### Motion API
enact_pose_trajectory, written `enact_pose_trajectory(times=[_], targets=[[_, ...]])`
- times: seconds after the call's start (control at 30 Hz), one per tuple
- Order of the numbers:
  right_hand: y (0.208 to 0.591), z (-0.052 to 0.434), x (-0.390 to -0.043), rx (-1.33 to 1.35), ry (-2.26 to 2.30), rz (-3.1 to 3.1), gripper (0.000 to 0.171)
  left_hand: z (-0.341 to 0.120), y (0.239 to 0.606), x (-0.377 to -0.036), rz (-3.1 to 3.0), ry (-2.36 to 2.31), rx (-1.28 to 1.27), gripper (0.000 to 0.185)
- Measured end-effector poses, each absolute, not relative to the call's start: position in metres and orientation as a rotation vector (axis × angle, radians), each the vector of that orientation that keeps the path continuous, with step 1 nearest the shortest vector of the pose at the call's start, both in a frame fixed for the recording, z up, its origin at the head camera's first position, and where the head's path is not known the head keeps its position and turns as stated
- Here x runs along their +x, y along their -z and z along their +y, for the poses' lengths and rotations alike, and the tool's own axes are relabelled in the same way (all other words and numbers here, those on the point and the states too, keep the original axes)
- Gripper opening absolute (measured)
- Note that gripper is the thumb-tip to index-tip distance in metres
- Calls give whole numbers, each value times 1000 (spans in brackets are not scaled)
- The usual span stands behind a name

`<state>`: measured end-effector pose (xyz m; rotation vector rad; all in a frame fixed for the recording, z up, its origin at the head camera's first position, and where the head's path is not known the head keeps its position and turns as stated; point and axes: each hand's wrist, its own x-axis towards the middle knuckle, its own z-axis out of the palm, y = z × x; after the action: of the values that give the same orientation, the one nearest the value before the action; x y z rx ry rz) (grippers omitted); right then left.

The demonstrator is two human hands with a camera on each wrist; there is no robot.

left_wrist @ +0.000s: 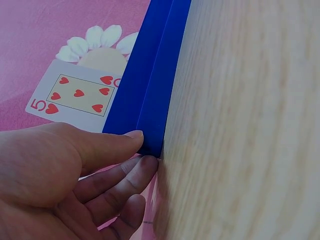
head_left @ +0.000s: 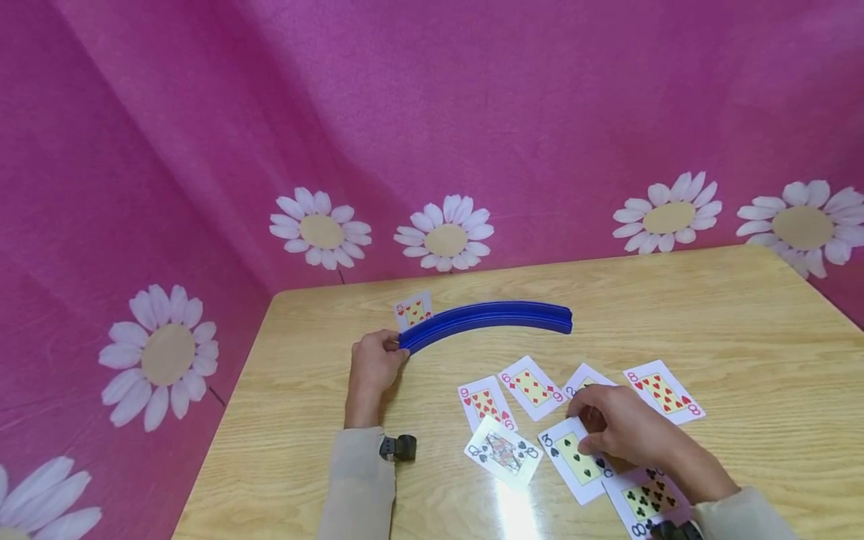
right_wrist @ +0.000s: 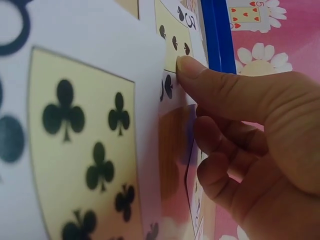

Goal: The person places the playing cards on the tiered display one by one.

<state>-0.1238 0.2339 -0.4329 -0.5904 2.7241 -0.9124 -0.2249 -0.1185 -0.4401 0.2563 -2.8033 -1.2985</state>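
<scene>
Pinches the blue holder (head_left: 486,315) by its left end with the left hand (head_left: 374,367): good for steadying. Touches the three of spades (head_left: 574,466), on the holder's near side, with the thumb of the right hand (head_left: 624,424); cannot tell whether pinching. Best lifted by one edge, without dragging the eight of clubs (head_left: 644,499), farther from the holder.

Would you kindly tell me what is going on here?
A person has both hands busy at a wooden table. The left hand pinches the left end of a curved blue holder, where the five of hearts stands. The right hand has its thumb over the three of spades; whether it pinches that card is unclear. Also lying face up are the queen of spades, overlapping the nine of hearts, the six of diamonds and the eight of hearts.
</scene>
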Motion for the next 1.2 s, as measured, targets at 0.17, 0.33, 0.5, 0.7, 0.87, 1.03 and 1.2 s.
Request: enact_pose_trajectory(times=[0.17,0.33,0.5,0.7,0.87,1.03,1.2], targets=[[431,231,-124,-532,923,2748,30,-120,440,-224,-2801,1299,259,27],[429,229,-123,-494,923,2778,32,-121,440,-224,-2798,1286,241,27],[426,230,-124,-512,922,2810,35,-121,440,-224,-2797,1277,225,27],[422,233,-125,-589,977,2847,30,-121,439,-226,-2803,1275,223,27],[419,234,-127,-596,994,2858,29,-121,439,-227,-2793,1285,223,27],[417,235,-127,-616,1062,2846,27,-121,438,-226,-2799,1286,221,27],[416,235,-125,-571,1134,2813,24,-120,439,-224,-2807,1293,225,27]])
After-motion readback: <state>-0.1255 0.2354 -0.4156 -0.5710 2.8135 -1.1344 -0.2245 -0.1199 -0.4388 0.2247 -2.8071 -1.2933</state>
